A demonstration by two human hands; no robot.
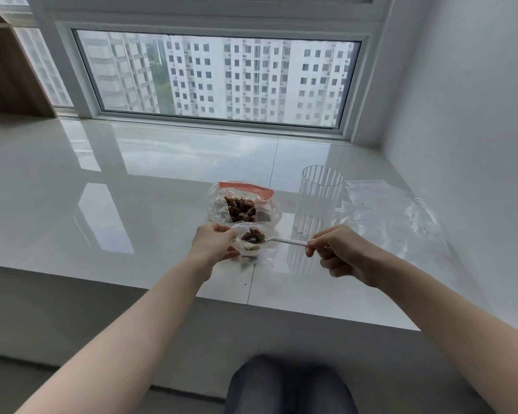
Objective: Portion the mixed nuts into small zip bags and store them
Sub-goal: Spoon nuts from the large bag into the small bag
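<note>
A large clear bag [243,204] with a red zip strip stands open on the white ledge and holds brown mixed nuts. Just in front of it my left hand [214,242] pinches the rim of a small clear zip bag [253,245], holding it open above the ledge. A few nuts lie in the bottom of the small bag. My right hand [340,253] grips the handle of a white plastic spoon [284,241]. The spoon's bowl, loaded with nuts, sits inside the mouth of the small bag.
A ribbed clear glass jar [317,201] stands empty to the right of the big bag. Several flat clear zip bags [386,210] lie further right by the wall. The glossy ledge [102,204] ends at a front edge near my knees; a window runs behind.
</note>
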